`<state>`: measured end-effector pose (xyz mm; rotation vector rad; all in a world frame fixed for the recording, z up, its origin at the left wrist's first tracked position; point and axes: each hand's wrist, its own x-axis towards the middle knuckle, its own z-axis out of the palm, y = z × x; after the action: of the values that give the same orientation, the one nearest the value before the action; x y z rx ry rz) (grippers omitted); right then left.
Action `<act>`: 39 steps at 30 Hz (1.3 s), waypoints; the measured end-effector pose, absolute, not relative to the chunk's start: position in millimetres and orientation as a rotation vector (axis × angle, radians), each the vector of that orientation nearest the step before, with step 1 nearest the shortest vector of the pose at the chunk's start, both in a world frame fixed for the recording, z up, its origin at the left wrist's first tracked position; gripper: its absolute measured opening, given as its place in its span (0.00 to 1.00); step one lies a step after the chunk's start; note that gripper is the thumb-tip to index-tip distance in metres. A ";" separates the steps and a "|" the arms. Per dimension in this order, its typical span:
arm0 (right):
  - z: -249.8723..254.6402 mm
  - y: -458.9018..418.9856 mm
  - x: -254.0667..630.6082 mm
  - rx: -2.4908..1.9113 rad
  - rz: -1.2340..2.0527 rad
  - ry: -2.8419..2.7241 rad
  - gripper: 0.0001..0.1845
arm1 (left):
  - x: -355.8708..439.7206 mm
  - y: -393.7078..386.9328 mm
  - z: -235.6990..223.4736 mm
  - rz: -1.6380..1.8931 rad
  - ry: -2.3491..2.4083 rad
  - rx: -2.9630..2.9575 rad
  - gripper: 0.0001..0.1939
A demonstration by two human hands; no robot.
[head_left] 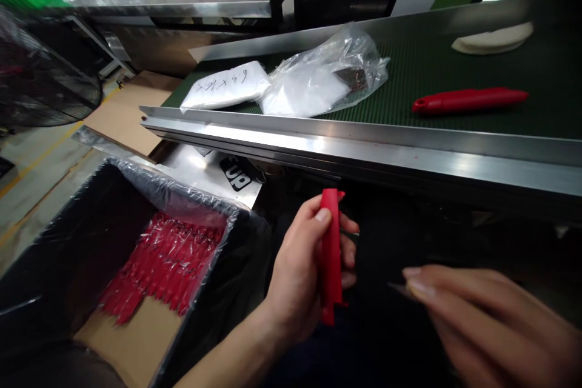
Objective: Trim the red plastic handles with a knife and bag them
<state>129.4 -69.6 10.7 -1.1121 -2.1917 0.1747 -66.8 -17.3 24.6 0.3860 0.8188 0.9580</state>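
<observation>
Red plastic handle [330, 257] in left hand [295, 279], second handle [468, 100] — on conveyor belt [545, 60]

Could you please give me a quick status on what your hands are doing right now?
Left hand gripping red plastic handle. Right hand beside it, thin metal piece at fingertips, blurred. Steel conveyor rail just beyond the hands.

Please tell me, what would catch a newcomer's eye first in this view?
The red plastic handle gripped in the left hand stands out at centre, matching the plastic-wrapped red pieces in the black-lined carton at lower left. Beyond, another red handle lies on the green conveyor belt.
</observation>
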 end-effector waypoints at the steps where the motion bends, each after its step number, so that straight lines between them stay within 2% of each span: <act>1: 12.5 -64.3 131.0 -1.117 0.150 -2.173 0.28 | -67.5 -20.2 24.2 0.934 0.818 0.400 0.14; 5: 23.2 -48.8 125.0 -1.163 0.076 -2.190 0.26 | -69.9 -32.9 23.5 0.839 0.835 0.514 0.17; 16: 28.2 -46.9 113.5 -1.240 0.030 -2.204 0.23 | -65.6 -40.4 34.6 0.817 0.929 0.586 0.17; 21: 22.9 -44.6 113.2 -1.230 0.031 -2.191 0.22 | -67.1 -40.9 26.6 0.814 0.855 0.579 0.16; 26: 24.6 -39.3 126.0 -1.368 -0.050 -2.049 0.21 | -67.8 -47.3 11.2 0.829 0.585 0.537 0.15; 32: 30.8 -48.9 120.2 -1.220 0.158 -2.020 0.21 | -67.8 -47.3 5.4 0.765 0.433 0.367 0.12; 39: 30.7 -55.3 110.1 -1.181 0.128 -2.100 0.19 | -67.8 -46.3 9.5 0.720 0.455 0.302 0.15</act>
<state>110.1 -55.3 30.7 -1.1813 -2.1001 0.1282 -67.8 -46.3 9.5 0.3018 0.4552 0.7204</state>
